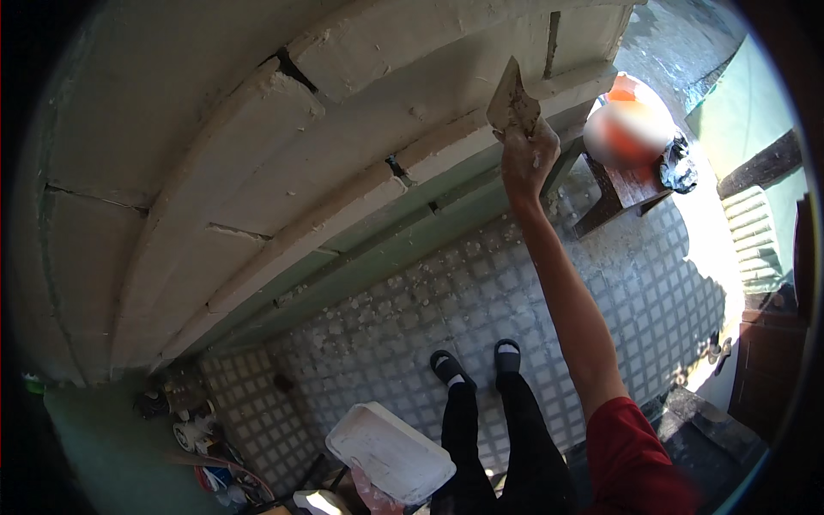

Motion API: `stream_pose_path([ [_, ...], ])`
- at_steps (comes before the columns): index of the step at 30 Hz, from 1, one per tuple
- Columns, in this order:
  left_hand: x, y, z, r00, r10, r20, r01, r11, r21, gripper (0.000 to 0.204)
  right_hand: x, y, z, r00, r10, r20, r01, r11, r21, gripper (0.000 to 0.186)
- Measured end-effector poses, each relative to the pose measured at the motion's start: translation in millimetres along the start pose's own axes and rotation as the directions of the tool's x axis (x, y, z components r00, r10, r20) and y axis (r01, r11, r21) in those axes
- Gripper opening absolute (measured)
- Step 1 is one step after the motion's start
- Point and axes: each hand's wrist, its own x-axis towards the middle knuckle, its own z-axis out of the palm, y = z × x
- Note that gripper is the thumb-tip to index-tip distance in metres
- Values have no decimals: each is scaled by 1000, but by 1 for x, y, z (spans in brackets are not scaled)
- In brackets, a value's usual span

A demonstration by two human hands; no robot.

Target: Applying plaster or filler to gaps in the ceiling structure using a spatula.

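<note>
My right hand [530, 163] is raised at the end of an outstretched arm, its fingers wrapped round a small pointed trowel [511, 96]. Dark smears mark the blade, which points up and away from me. Behind the trowel stands a pale, stepped wall [360, 129] of long plastered bands, with dark gaps between some sections. Whether the blade touches this surface I cannot tell. White specks cling to the back of my hand. My left hand is out of the picture.
A white rectangular tub [390, 451] stands at the lower left, near my legs. At the right, a wooden stool [614, 193] bears an orange-and-white container [631, 129] and a black plastic bag [678, 167]. White spots dot the tiled floor [412, 318]. Assorted clutter [206, 438] lies bottom left.
</note>
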Motion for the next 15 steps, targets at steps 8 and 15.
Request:
stream_pose_path([
  [8,-1,1,-4,999,9,-48,-10,1000,-13,63,-13,-38,60,991,-124,39,130,951,-279,29],
  [15,1,-1,-8,999,4,-34,-5,999,-38,64,-11,17,17,989,-92,-116,95,995,24,20],
])
